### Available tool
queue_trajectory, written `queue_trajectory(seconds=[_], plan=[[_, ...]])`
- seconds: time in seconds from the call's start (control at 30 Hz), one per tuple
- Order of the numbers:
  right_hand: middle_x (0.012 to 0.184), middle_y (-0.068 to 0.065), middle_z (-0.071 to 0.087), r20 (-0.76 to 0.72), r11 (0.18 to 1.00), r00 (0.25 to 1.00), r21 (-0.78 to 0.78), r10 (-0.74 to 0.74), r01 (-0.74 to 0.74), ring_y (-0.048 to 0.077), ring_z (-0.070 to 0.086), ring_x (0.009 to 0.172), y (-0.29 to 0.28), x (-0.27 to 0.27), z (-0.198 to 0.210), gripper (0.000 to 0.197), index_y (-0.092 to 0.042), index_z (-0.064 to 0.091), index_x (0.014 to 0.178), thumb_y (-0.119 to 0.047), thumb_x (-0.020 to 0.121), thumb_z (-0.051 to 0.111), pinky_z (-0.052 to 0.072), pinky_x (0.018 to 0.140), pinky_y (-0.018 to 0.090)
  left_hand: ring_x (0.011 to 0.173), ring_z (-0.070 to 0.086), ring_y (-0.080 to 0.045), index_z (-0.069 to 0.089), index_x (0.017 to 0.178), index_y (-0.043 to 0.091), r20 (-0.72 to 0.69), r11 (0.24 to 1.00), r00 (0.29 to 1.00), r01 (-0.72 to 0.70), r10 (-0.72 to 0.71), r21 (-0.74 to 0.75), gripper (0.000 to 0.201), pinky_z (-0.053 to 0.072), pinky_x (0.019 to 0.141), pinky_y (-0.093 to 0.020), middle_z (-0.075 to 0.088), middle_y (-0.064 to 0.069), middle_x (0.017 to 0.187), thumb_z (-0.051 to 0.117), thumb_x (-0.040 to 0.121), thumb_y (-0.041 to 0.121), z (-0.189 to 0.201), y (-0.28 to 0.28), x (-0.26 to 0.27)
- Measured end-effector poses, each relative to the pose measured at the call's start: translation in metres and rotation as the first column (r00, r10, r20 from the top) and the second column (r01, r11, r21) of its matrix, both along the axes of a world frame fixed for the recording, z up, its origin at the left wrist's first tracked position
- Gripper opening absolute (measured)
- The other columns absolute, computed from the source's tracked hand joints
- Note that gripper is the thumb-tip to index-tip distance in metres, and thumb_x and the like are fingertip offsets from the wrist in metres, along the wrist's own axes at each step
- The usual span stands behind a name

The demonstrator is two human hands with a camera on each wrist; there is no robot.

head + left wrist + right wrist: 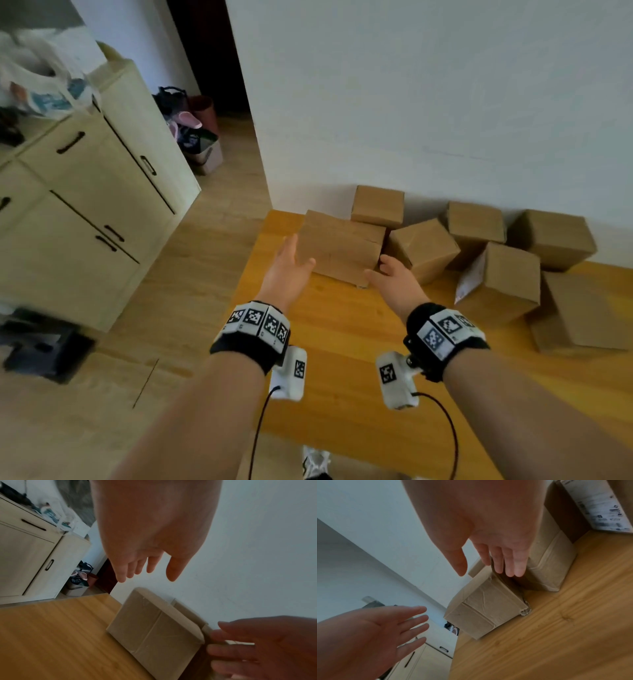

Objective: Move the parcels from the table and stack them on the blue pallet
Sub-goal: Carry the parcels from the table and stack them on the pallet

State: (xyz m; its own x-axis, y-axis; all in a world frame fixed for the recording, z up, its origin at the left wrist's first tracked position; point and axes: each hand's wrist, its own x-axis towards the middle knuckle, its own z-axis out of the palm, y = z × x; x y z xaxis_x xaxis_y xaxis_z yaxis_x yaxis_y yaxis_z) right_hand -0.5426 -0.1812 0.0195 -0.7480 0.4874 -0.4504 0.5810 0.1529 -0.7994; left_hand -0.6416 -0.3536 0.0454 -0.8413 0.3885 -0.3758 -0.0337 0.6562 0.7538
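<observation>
Several brown cardboard parcels stand on the wooden table (pixel 342 342) against the white wall. The nearest one, a taped parcel (pixel 339 246) (pixel 154 628) (pixel 486 609), sits at the table's far left corner. My left hand (pixel 294 255) (pixel 147 574) is open with straight fingers beside its left face. Open as well, my right hand (pixel 380 269) (pixel 488 572) reaches into the gap between this parcel and its neighbour (pixel 547 568). Neither hand holds anything. No blue pallet is in view.
More parcels (pixel 496 284) crowd the table's right side, one with a white label (pixel 599 507). A cream cabinet (pixel 85 205) stands left of the table across a strip of wooden floor. Bags (pixel 191 130) lie by a dark doorway. A dark object (pixel 41 346) is on the floor at left.
</observation>
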Motion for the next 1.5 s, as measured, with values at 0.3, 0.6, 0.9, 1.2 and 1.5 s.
queue_trajectory(seconds=[0.3, 0.6, 0.9, 1.2, 1.5], plan=[[0.143, -0.004, 0.049, -0.069, 0.994, 0.993, -0.062, -0.099, 0.095, 0.017, 0.043, 0.136, -0.005, -0.020, -0.008, 0.054, -0.019, 0.037, 0.149, -0.018, 0.099, 0.056, 0.037, 0.109, 0.031, 0.147, 0.022, -0.026, 0.009, 0.158, 0.026, 0.096, 0.998, 0.994, 0.042, -0.045, 0.041, 0.067, 0.027, 0.114, -0.047, 0.016, -0.001, 0.163, 0.046, 0.102, 0.036, -0.027, 0.011, -0.034], [0.138, -0.001, 0.052, 0.029, 0.987, 0.989, -0.066, -0.146, 0.147, 0.018, 0.049, 0.123, -0.010, 0.022, -0.020, 0.058, -0.016, 0.034, 0.151, -0.021, 0.097, 0.056, 0.039, 0.098, 0.029, 0.131, 0.042, -0.025, 0.025, 0.152, 0.028, 0.126, 0.991, 0.985, -0.125, 0.119, 0.040, 0.057, 0.038, 0.104, -0.045, 0.036, -0.004, 0.148, 0.042, 0.101, 0.046, -0.042, -0.016, 0.009], [0.093, -0.001, 0.063, 0.163, 1.000, 0.987, 0.024, -0.014, 0.010, 0.018, 0.058, 0.072, 0.002, 0.103, -0.043, 0.040, -0.015, 0.052, 0.131, -0.007, 0.092, 0.047, 0.045, 0.061, 0.030, 0.119, 0.055, -0.026, 0.041, 0.140, 0.032, 0.235, 0.983, 0.956, -0.185, 0.178, 0.009, 0.102, 0.044, 0.102, -0.053, 0.058, 0.002, 0.132, 0.025, 0.064, 0.098, -0.075, -0.015, 0.090], [0.082, 0.000, 0.057, 0.266, 0.999, 0.963, 0.044, -0.035, 0.024, 0.015, 0.052, 0.066, 0.023, 0.188, -0.064, 0.018, -0.011, 0.054, 0.111, -0.010, 0.094, 0.049, 0.039, 0.057, 0.027, 0.095, 0.063, -0.017, 0.050, 0.124, 0.021, 0.233, 0.976, 0.959, -0.119, 0.160, -0.180, 0.047, 0.055, 0.078, -0.035, 0.063, 0.004, 0.108, 0.050, 0.094, 0.057, -0.080, 0.003, 0.178], [0.149, 0.011, 0.045, 0.229, 0.979, 0.952, 0.028, -0.202, 0.201, 0.031, 0.051, 0.127, 0.045, 0.227, -0.055, 0.067, -0.015, 0.028, 0.153, -0.037, 0.097, 0.057, 0.043, 0.086, 0.034, 0.110, 0.057, -0.025, 0.041, 0.139, 0.016, 0.086, 0.962, 0.986, -0.118, 0.143, -0.248, 0.061, 0.047, 0.081, -0.037, 0.052, -0.004, 0.133, 0.056, 0.092, 0.052, -0.074, 0.028, 0.203]])
